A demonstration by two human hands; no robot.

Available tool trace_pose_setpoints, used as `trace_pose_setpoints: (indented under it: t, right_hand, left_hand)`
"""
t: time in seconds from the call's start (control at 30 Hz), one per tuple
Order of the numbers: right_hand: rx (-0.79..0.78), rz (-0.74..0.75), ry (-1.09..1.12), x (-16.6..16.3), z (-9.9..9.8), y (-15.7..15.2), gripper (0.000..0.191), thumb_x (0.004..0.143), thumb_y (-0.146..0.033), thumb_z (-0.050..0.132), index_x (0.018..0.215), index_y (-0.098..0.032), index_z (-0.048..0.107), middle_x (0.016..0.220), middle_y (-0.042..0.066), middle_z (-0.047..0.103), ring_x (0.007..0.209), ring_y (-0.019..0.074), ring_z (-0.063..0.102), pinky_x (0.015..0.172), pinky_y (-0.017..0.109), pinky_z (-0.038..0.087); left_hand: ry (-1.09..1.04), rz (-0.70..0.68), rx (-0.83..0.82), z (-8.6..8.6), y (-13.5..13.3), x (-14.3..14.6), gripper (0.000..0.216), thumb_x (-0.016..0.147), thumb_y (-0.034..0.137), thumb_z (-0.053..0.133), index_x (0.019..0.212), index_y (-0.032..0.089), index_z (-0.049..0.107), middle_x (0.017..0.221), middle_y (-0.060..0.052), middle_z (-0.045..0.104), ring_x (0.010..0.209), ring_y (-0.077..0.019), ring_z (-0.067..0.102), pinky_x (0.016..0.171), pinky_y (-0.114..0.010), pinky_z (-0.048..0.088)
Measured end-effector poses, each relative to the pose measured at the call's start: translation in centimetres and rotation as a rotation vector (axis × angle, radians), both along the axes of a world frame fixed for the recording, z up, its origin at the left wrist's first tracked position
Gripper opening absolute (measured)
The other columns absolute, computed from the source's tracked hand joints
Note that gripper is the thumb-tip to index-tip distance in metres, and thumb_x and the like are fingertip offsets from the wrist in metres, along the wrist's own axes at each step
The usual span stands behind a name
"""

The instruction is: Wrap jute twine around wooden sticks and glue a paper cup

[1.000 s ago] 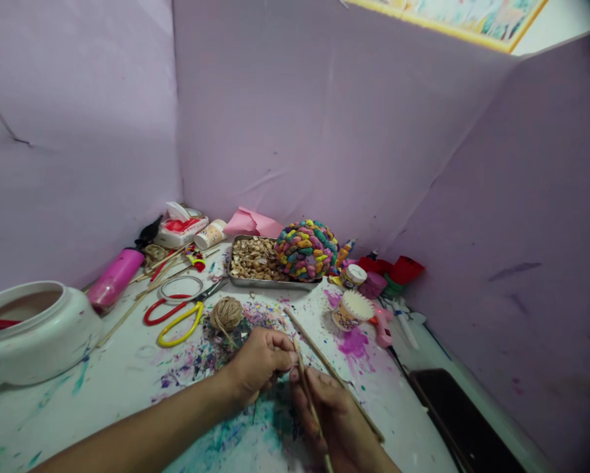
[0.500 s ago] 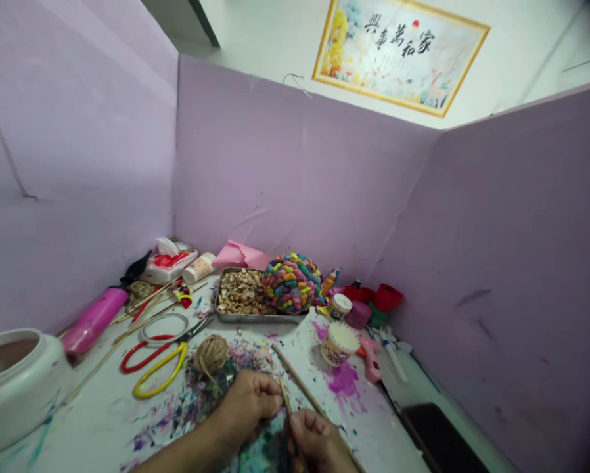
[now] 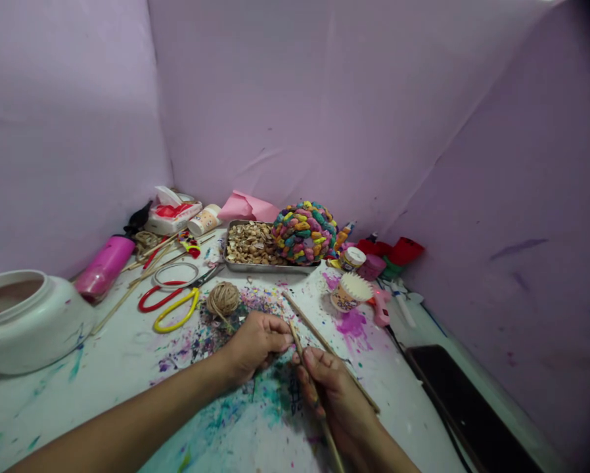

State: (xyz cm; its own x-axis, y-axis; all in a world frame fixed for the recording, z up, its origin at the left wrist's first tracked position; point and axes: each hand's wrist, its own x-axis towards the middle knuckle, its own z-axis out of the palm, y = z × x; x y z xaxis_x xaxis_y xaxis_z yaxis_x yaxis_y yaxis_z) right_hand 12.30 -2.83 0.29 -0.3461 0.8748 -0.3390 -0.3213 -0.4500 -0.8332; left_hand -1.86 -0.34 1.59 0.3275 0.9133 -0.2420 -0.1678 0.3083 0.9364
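My right hand [image 3: 332,378] is wrapped round a thin wooden stick [image 3: 328,439], which points away from me with its far tip beyond the fingers. Close beside that tip, my left hand [image 3: 261,341] is closed in a pinch; whatever lies between its fingertips is too small to make out. A ball of brown twine [image 3: 223,299] rests just beyond my left hand, a loose strand trailing from it toward that hand. On the table, a second wooden stick [image 3: 347,369] lies slanting to the right of my right hand.
Scissors [image 3: 177,309] with red and yellow handles lie left. A metal tray [image 3: 255,267] holds brown chips and a colourful ball [image 3: 305,232]. At right are a paper cup [image 3: 349,293], a pink glue gun [image 3: 381,309] and a dark phone [image 3: 465,407]. A white pot [image 3: 39,328] stands left.
The view has tilted downward, so the wall picture is out of sight and more of both arms shows. Both hands keep nearly the same pose around the stick.
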Motion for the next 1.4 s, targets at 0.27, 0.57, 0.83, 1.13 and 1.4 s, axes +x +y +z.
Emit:
trace_pose_setpoints:
  t: [0.27,0.57,0.83,1.13,1.4]
  right_hand:
    - [-0.076,0.026,0.137,-0.1,0.2,-0.3,0.031,0.059,-0.039,0.072,0.062,-0.012,0.055,0.041,-0.008,0.046,0.023,-0.0011,0.027,0.022,0.011,0.017]
    - [-0.167,0.133,0.236,0.0,0.5,-0.2,0.027,0.06,-0.034,0.072,0.064,-0.014,0.053,0.041,-0.009,0.043,0.023,-0.0007,0.026,0.021,0.011,0.018]
    - [0.05,-0.108,-0.087,-0.3,0.2,-0.3,0.034,0.054,-0.034,0.077,0.066,-0.015,0.051,0.043,-0.008,0.046,0.032,0.0032,0.034,0.026,0.012,0.029]
    - [0.04,-0.092,-0.146,0.1,-0.1,0.1,0.034,0.054,-0.038,0.075,0.055,-0.014,0.05,0.038,-0.006,0.046,0.032,0.0033,0.032,0.027,0.013,0.025]
    - [0.036,-0.055,-0.057,0.1,-0.5,0.1,0.035,0.056,-0.04,0.073,0.052,-0.012,0.053,0.039,-0.005,0.045,0.03,0.0019,0.031,0.028,0.013,0.023]
  left_hand:
    - [-0.024,-0.002,0.017,-0.3,-0.1,-0.1,0.014,0.059,0.026,0.058,0.054,0.013,0.055,0.037,0.007,0.042,0.027,-0.0019,0.021,0.029,-0.019,0.01]
    - [-0.075,0.01,-0.023,-0.2,-0.2,0.0,0.015,0.057,0.026,0.06,0.055,0.013,0.052,0.038,0.007,0.041,0.028,-0.002,0.022,0.03,-0.019,0.01]
    - [-0.054,0.102,-0.046,-0.5,-0.1,0.2,0.017,0.056,0.026,0.061,0.052,0.014,0.05,0.034,0.01,0.033,0.029,-0.0015,0.018,0.031,-0.019,0.007]
    - [-0.011,0.066,-0.026,-0.5,0.1,0.1,0.015,0.055,0.027,0.06,0.052,0.014,0.052,0.033,0.01,0.034,0.027,-0.0017,0.018,0.03,-0.019,0.008]
    - [-0.02,0.052,-0.02,-0.4,0.1,0.0,0.018,0.055,0.029,0.06,0.051,0.014,0.052,0.033,0.01,0.034,0.027,-0.0017,0.019,0.03,-0.019,0.008]
